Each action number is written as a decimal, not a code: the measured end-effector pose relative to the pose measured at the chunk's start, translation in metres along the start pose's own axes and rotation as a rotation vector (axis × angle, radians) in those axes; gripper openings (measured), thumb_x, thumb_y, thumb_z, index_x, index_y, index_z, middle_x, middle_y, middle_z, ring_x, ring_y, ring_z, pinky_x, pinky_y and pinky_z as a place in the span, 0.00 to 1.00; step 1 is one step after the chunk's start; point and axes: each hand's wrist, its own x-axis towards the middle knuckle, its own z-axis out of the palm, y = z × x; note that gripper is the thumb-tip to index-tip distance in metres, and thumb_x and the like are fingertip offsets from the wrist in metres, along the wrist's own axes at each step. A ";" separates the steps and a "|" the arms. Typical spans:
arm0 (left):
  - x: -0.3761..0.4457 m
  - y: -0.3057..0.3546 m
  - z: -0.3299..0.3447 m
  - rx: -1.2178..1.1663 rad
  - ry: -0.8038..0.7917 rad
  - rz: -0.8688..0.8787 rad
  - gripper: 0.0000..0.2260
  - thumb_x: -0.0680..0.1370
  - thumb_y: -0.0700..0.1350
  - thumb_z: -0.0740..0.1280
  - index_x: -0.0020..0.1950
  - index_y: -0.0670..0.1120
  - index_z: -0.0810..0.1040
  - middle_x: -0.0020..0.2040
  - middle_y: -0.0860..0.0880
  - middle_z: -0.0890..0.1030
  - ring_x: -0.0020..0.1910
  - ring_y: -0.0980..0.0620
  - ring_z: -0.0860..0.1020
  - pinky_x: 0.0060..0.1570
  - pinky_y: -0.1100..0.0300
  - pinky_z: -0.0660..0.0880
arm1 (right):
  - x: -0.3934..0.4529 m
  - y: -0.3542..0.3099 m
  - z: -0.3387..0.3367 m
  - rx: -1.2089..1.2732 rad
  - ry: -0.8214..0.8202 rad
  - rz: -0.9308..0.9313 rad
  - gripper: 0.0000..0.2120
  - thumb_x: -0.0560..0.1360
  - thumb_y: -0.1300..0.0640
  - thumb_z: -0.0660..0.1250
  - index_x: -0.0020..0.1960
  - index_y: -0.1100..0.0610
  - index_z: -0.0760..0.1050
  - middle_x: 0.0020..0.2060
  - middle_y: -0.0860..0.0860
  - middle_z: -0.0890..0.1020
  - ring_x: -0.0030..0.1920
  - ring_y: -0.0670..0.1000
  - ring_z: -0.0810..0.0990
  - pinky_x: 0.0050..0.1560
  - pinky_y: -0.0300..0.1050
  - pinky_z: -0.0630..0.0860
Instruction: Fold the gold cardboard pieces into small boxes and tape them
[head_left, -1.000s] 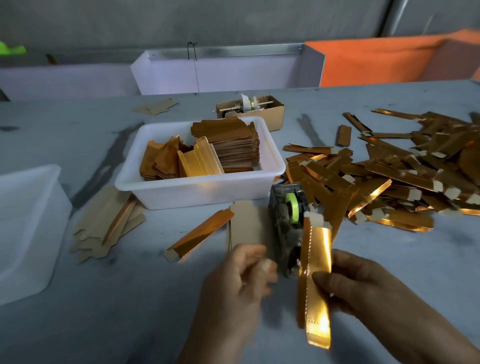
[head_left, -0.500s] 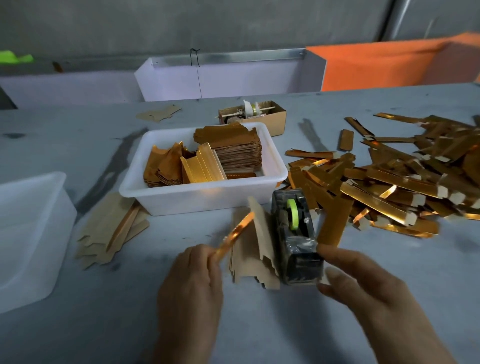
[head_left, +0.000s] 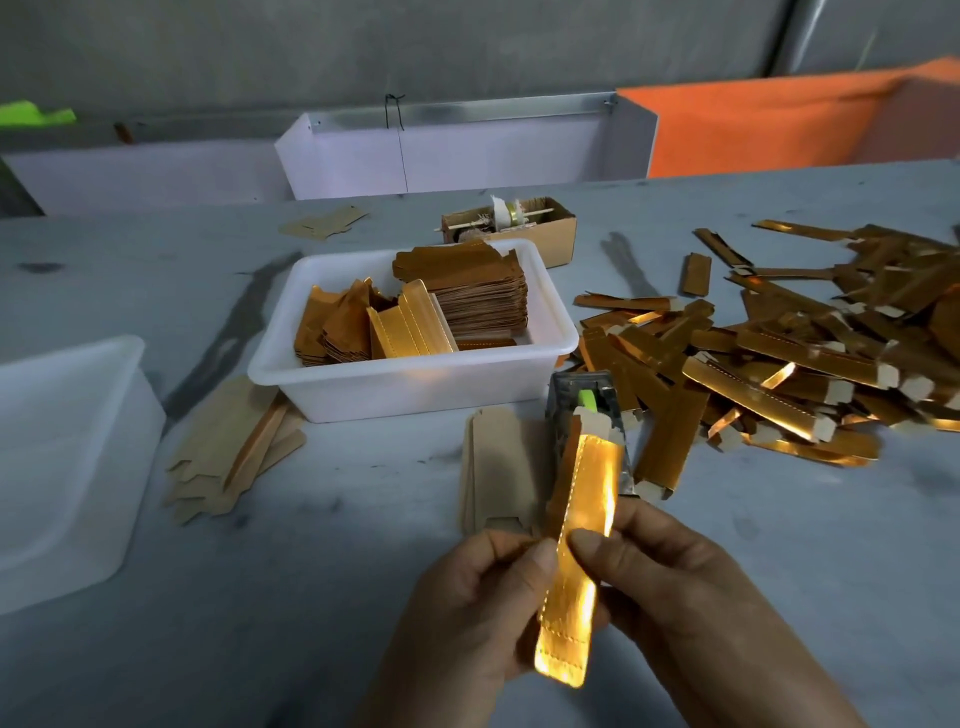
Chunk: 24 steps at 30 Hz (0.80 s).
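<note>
Both hands are gripping one gold cardboard piece (head_left: 582, 535): our left hand (head_left: 483, 608) is curling round its left edge with the thumb pressing on the face, and our right hand (head_left: 670, 587) is pinching it from the right, thumb on the shiny side. We are holding the piece lengthwise above the table (head_left: 363, 597), its far end pointing at the tape dispenser (head_left: 576, 410) just behind it. It is looking folded along its length, but we are not seeing any tape on it yet, so we are judging this one as mid-fold, with the taping still to come.

Going from the left, a translucent white bin (head_left: 62, 457) is sitting at the table's edge, and we cannot tell what it is holding. Next to it, a loose fan of flat blanks (head_left: 234, 457) is lying brown side up. The white tray (head_left: 415, 389) behind them is holding a tall stack of blanks (head_left: 472, 301) and some partly folded pieces, so plenty of work is remaining. Another small stack of blanks (head_left: 498, 467) is lying just left of the dispenser, close to our hands. A small cardboard box (head_left: 524, 228) with spool parts is standing behind the tray.

On the right, a big heap of folded gold boxes (head_left: 789, 353) is spreading over the table, many showing pale end flaps; we are judging these as finished, so a good share is done. The heap is crowding the dispenser's right side, and its nearest pieces are touching it, which could be hampering our pull of tape.
</note>
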 end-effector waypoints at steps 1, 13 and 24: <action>-0.001 -0.001 0.003 0.092 0.025 0.048 0.16 0.65 0.51 0.75 0.46 0.42 0.80 0.38 0.42 0.85 0.40 0.45 0.84 0.36 0.58 0.80 | 0.000 0.000 0.000 0.011 0.015 -0.014 0.11 0.60 0.56 0.69 0.41 0.57 0.84 0.34 0.57 0.84 0.31 0.51 0.82 0.30 0.37 0.77; -0.002 -0.004 0.008 0.431 0.124 0.176 0.06 0.73 0.48 0.71 0.45 0.48 0.77 0.37 0.51 0.85 0.37 0.54 0.84 0.41 0.56 0.81 | 0.002 0.002 -0.004 -0.032 0.050 -0.063 0.12 0.57 0.52 0.70 0.40 0.47 0.84 0.37 0.51 0.85 0.39 0.48 0.85 0.33 0.34 0.78; 0.004 -0.008 0.000 0.336 0.037 0.125 0.08 0.75 0.50 0.69 0.44 0.45 0.78 0.37 0.46 0.85 0.39 0.45 0.84 0.42 0.49 0.80 | 0.003 0.008 -0.002 -0.135 0.136 -0.083 0.05 0.65 0.60 0.69 0.41 0.55 0.80 0.34 0.50 0.85 0.35 0.44 0.83 0.29 0.29 0.75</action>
